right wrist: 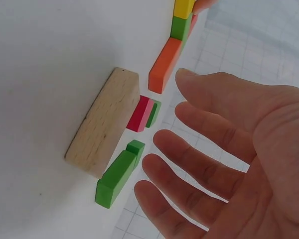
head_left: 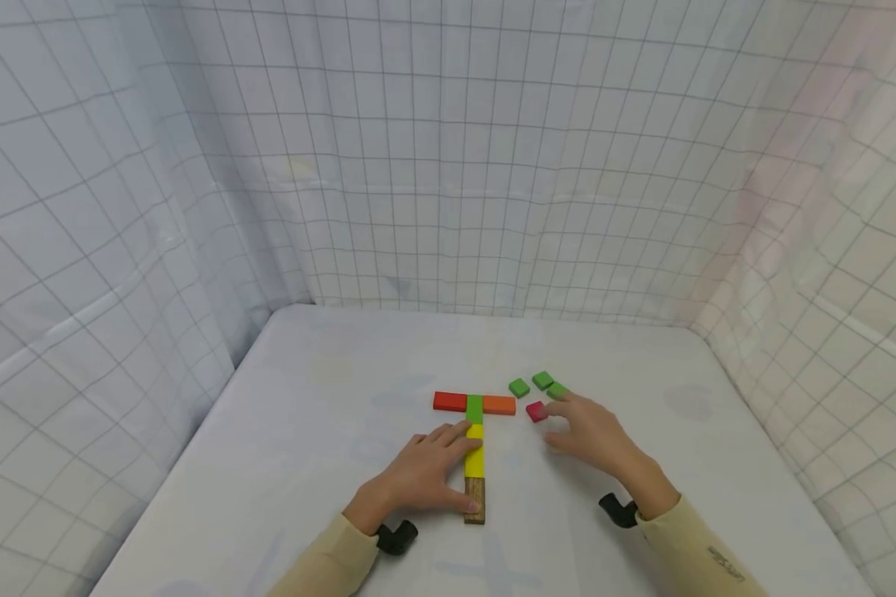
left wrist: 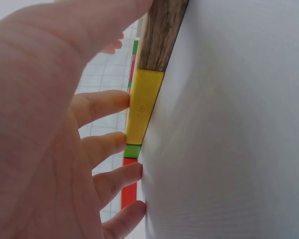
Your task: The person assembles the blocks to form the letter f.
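Observation:
My left hand point(head_left: 423, 473) lies over a line of flat blocks, fingers spread. Its thumb rests on the dark brown wooden block point(head_left: 474, 489), and its fingertips are at the yellow block point(left wrist: 145, 107). Beyond these lie a green block point(head_left: 474, 409), a red block point(head_left: 450, 401) on its left and an orange block point(head_left: 499, 405) on its right, forming a T. My right hand point(head_left: 593, 433) hovers with loosely bent fingers, nothing between them. Nearest to it are a pink block point(head_left: 536, 411), a green block point(right wrist: 114, 179) and a pale wooden block point(right wrist: 102, 122), which the hand hides in the head view.
Two more small green blocks, one farther left point(head_left: 518, 388) and one farther back point(head_left: 542, 380), lie beyond the pink one. The white table point(head_left: 328, 365) is enclosed by white grid-patterned curtains point(head_left: 493, 166) at the back and sides.

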Tool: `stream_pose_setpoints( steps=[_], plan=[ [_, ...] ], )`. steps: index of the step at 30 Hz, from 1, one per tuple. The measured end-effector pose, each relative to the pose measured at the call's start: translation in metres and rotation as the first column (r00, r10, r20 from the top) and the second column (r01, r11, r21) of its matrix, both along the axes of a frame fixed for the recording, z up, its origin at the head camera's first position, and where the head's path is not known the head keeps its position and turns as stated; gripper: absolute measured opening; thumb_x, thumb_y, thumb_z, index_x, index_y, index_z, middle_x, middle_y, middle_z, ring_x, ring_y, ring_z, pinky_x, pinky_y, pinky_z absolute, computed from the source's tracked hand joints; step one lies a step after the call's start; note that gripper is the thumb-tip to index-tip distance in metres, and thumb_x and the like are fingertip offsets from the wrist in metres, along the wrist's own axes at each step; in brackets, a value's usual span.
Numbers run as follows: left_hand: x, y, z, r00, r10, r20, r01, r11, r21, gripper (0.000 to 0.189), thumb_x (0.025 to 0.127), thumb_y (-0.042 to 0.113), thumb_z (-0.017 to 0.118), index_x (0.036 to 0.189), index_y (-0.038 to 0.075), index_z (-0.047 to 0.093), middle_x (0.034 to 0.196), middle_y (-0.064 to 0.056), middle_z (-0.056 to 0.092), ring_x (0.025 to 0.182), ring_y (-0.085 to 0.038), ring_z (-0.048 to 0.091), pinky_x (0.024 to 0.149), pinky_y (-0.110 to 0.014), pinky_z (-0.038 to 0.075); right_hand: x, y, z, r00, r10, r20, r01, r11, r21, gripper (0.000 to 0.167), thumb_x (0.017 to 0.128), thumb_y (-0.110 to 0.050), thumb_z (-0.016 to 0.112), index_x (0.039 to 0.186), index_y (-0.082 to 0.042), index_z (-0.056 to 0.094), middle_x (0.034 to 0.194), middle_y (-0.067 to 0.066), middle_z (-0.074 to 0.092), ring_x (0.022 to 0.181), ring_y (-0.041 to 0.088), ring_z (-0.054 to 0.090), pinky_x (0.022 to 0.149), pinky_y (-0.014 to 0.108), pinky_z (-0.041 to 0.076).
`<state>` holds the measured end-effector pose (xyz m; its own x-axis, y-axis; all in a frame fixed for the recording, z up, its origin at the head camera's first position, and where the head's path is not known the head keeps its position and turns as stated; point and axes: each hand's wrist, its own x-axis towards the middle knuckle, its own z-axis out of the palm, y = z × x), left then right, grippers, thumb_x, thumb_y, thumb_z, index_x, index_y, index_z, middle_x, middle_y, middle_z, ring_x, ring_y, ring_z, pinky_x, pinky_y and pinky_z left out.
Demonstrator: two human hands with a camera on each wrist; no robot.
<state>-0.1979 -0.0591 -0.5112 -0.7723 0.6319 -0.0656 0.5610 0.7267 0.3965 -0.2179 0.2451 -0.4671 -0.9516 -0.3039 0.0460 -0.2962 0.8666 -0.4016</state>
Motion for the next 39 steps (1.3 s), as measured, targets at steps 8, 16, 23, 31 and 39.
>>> stream_pose_setpoints(
  steps=[8, 16, 23, 31, 39],
  plan=[
    [0.000, 0.001, -0.002, 1.000, -0.006, -0.006, 0.006, 1.000, 0.005, 0.091, 0.078, 0.077, 0.065, 0.153, 0.032, 0.042, 0.166, 0.002, 0.021, 0.149, -0.024, 0.024, 0.109, -0.058, 0.031, 0.004, 0.016, -0.012, 1.000, -0.009, 0.008, 0.009, 1.000, -0.004, 0.028, 0.087, -0.027, 0.080, 0.113, -0.018, 0.077, 0.109, -0.004, 0.068, 0.104, 0.022, 0.063, 0.086, 0.046, 0.053],
    [-0.001, -0.001, 0.000, 1.000, -0.009, -0.020, 0.009, 1.000, 0.009, 0.091, 0.078, 0.077, 0.065, 0.154, 0.031, 0.042, 0.166, 0.002, 0.021, 0.148, -0.022, 0.025, 0.109, -0.059, 0.031, 0.009, 0.026, -0.015, 0.999, 0.020, -0.034, -0.020, 1.000, 0.024, 0.031, 0.083, -0.023, 0.084, 0.113, -0.018, 0.076, 0.109, -0.001, 0.067, 0.096, 0.019, 0.061, 0.082, 0.043, 0.053],
    [-0.003, -0.001, -0.003, 1.000, -0.008, -0.014, 0.008, 1.000, 0.004, 0.092, 0.078, 0.078, 0.064, 0.154, 0.032, 0.040, 0.166, 0.003, 0.021, 0.148, -0.020, 0.025, 0.109, -0.059, 0.031, 0.009, 0.030, -0.019, 1.000, 0.003, -0.010, -0.003, 1.000, -0.001, 0.028, 0.081, -0.015, 0.085, 0.107, -0.017, 0.076, 0.098, -0.005, 0.064, 0.086, 0.014, 0.058, 0.075, 0.036, 0.051],
    [-0.001, -0.001, -0.001, 1.000, -0.004, -0.011, 0.004, 1.000, -0.004, 0.091, 0.078, 0.076, 0.066, 0.154, 0.032, 0.041, 0.166, 0.003, 0.021, 0.149, -0.022, 0.024, 0.109, -0.060, 0.031, 0.007, 0.032, -0.026, 1.000, 0.000, 0.002, 0.000, 1.000, -0.013, 0.031, 0.080, -0.013, 0.086, 0.110, -0.014, 0.076, 0.094, -0.007, 0.062, 0.085, 0.013, 0.056, 0.075, 0.035, 0.050],
    [0.001, -0.002, 0.001, 1.000, -0.003, 0.000, 0.003, 1.000, -0.009, 0.091, 0.078, 0.077, 0.066, 0.154, 0.032, 0.041, 0.166, 0.003, 0.021, 0.148, -0.021, 0.024, 0.109, -0.059, 0.030, 0.007, 0.033, -0.029, 1.000, 0.003, 0.001, -0.003, 1.000, -0.015, 0.032, 0.079, -0.008, 0.086, 0.110, -0.011, 0.077, 0.095, -0.005, 0.064, 0.085, 0.014, 0.057, 0.076, 0.036, 0.051]
  ],
)
